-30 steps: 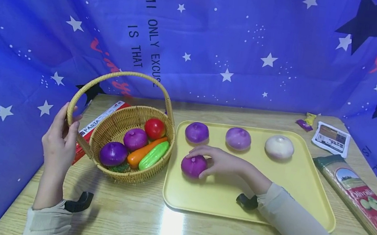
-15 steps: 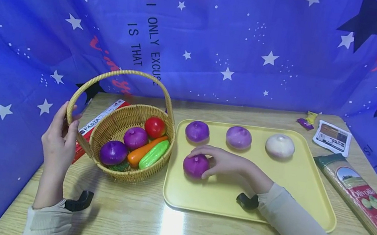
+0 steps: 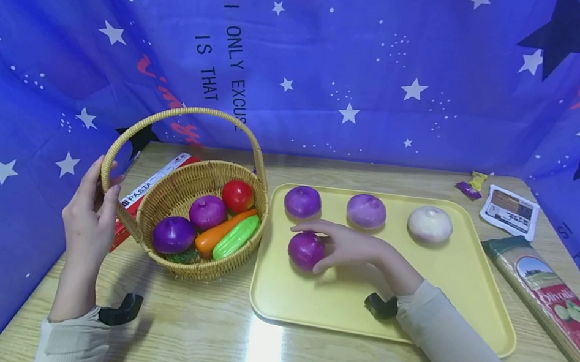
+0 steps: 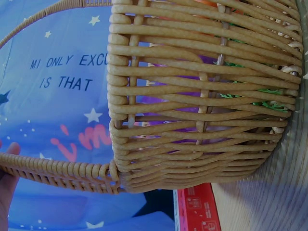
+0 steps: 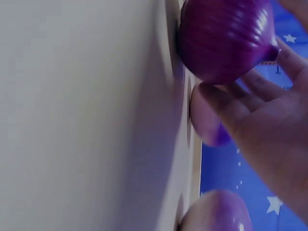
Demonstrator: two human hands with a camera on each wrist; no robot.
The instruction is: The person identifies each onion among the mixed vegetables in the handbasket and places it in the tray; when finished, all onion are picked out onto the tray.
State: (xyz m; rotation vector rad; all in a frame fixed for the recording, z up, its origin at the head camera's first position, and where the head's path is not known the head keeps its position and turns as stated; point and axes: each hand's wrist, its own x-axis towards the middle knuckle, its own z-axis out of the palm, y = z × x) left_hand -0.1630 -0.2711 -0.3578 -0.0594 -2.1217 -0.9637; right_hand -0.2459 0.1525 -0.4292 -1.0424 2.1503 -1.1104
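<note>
The right hand (image 3: 355, 249) is on the yellow tray (image 3: 452, 290), fingers curled round a purple onion (image 3: 306, 249) and holding it against the tray floor near the tray's left edge; the wrist view shows the fingertips (image 5: 226, 103) wrapped under the onion's (image 5: 224, 38) side, the bulb touching the tray surface. Behind it, along the tray's far side, sit three more onions in a row: a dark purple one (image 3: 302, 201), a paler purple one (image 3: 367, 210), a white one (image 3: 430, 223), all apart from the hand. Over on the left, the left hand (image 3: 89, 221) grips the handle of the wicker basket (image 3: 177, 190) where it meets the rim, fingers closed about it; the basket stands just beside the tray; inside it lie two purple onions (image 3: 173, 235), a tomato (image 3: 238, 196), a carrot (image 3: 216, 234) and a cucumber (image 3: 236, 238). A red pasta box (image 3: 146, 193) lies behind the basket; a long packet (image 3: 556, 308) rests on the table at the right of the tray.
</note>
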